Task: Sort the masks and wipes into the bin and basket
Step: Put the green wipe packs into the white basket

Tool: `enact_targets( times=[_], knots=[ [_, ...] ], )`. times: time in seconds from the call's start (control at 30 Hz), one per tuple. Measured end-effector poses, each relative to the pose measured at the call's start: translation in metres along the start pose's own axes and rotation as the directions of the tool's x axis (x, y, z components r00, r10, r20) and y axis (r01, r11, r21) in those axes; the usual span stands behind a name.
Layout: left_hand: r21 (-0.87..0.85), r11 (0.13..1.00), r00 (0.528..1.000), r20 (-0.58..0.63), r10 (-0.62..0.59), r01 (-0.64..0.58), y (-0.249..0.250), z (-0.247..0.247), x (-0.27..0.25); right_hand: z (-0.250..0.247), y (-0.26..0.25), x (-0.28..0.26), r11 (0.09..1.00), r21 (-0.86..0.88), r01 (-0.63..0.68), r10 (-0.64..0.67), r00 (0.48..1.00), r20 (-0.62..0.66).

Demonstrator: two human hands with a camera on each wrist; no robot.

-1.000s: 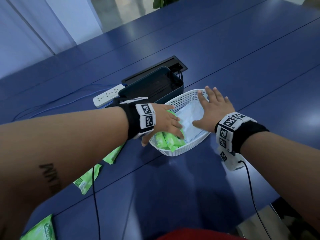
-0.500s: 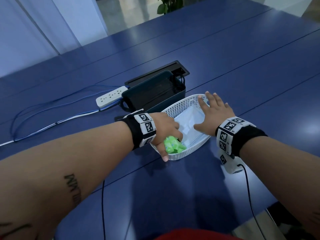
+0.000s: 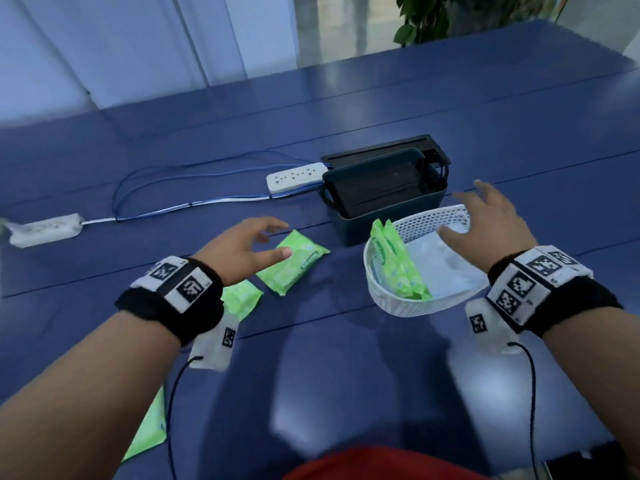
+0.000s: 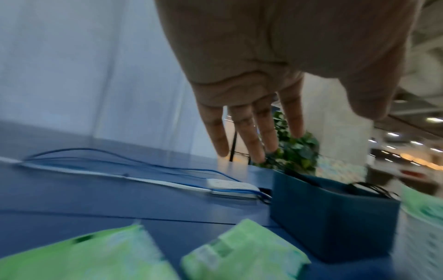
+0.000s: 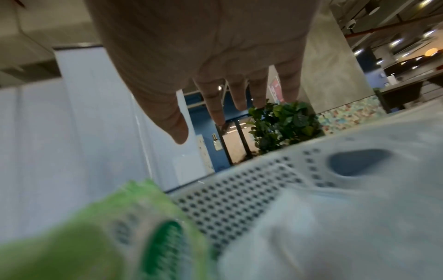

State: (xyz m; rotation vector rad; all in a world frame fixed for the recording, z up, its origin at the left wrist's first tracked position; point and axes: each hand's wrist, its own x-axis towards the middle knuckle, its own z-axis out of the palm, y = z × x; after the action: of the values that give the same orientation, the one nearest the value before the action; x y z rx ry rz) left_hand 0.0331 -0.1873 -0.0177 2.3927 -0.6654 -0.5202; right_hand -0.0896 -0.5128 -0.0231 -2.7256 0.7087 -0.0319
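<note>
The sorting looks partly done. The white basket (image 3: 420,299) near the table's right edge holds two green wipe packs (image 3: 398,268) standing against its left wall and pale masks (image 3: 440,268) on its floor. The dark bin (image 3: 384,195), touching the basket's far-left side, holds black masks (image 3: 377,192). Still loose on the table: one pack (image 3: 294,261) just under the left hand (image 3: 242,247), a second (image 3: 240,299) partly hidden by that wrist, and a third (image 3: 152,431) near the table's near edge. The left hand hovers over the first loose pack, fingers spread and holding nothing. The right hand (image 3: 491,223) hangs over the basket, fingers also spread and empty.

The table (image 3: 346,375) is blue and seamed in panels. Two power strips (image 3: 294,176) with blue cables lie behind the bin. White panels and a plant (image 3: 436,19) stand beyond the far edge.
</note>
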Motion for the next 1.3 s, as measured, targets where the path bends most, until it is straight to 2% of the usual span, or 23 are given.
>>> enact_targets(
  times=[0.07, 0.17, 0.27, 0.37, 0.43, 0.53, 0.63, 0.77, 0.83, 0.93, 1.0, 1.03, 1.17, 1.3],
  knots=[
    [-0.104, 0.987, 0.990, -0.058, -0.129, 0.122, -0.025, -0.016, -0.024, -0.006, -0.034, -0.005, 0.996, 0.058, 0.066, -0.063, 0.997, -0.041],
    [-0.136, 0.950, 0.953, -0.083, -0.293, 0.280, -0.062, -0.031, -0.057, -0.003, -0.089, -0.016, 0.975, 0.105, 0.196, -0.194, 0.981, -0.028],
    [-0.117, 0.895, 0.898, -0.050, -0.438, 0.430, -0.095, -0.040, -0.078, 0.014, -0.140, -0.026, 0.950, 0.140, 0.280, -0.290, 0.955, 0.060],
    [-0.051, 0.830, 0.830, -0.032, -0.557, 0.555, -0.118, -0.040, -0.083, 0.045, -0.175, -0.028, 0.945, 0.129, 0.299, -0.321, 0.922, 0.214],
    [-0.039, 0.803, 0.803, -0.014, -0.596, 0.595, -0.129, -0.035, -0.079, 0.069, -0.189, -0.026, 0.944, 0.007, 0.331, -0.312, 0.881, 0.356],
    [0.012, 0.807, 0.806, -0.040, -0.590, 0.591, -0.138, -0.027, -0.064, 0.098, -0.198, -0.019, 0.885, -0.219, 0.412, -0.253, 0.818, 0.517],
    [0.058, 0.816, 0.818, -0.018, -0.575, 0.575, -0.138, -0.014, -0.048, 0.117, -0.205, -0.006, 0.837, -0.326, 0.440, -0.210, 0.807, 0.552],
    [0.104, 0.758, 0.763, -0.014, -0.646, 0.644, -0.141, 0.004, -0.024, 0.136, -0.217, 0.012, 0.859, -0.324, 0.397, -0.179, 0.824, 0.537],
    [0.204, 0.755, 0.775, -0.035, -0.631, 0.624, -0.141, 0.007, -0.015, 0.144, -0.220, 0.020, 0.877, -0.317, 0.362, -0.136, 0.818, 0.559],
    [0.391, 0.798, 0.856, 0.049, -0.515, 0.458, -0.143, 0.015, -0.012, 0.156, -0.216, 0.022, 0.895, -0.312, 0.319, -0.076, 0.798, 0.597],
    [0.502, 0.796, 0.890, 0.102, -0.444, 0.340, -0.145, 0.024, -0.015, 0.163, -0.212, 0.017, 0.915, -0.291, 0.279, -0.068, 0.818, 0.571],
    [0.521, 0.792, 0.899, 0.102, -0.427, 0.317, -0.146, 0.028, -0.017, 0.166, -0.210, 0.013, 0.916, -0.296, 0.269, -0.069, 0.835, 0.546],
    [0.450, 0.818, 0.919, -0.016, -0.394, 0.359, -0.149, 0.036, -0.019, 0.173, -0.204, -0.002, 0.915, -0.319, 0.248, -0.074, 0.879, 0.472],
    [0.406, 0.821, 0.903, -0.024, -0.429, 0.401, -0.143, 0.032, -0.022, 0.167, -0.194, -0.010, 0.946, -0.284, 0.157, 0.008, 0.863, 0.505]
  ],
)
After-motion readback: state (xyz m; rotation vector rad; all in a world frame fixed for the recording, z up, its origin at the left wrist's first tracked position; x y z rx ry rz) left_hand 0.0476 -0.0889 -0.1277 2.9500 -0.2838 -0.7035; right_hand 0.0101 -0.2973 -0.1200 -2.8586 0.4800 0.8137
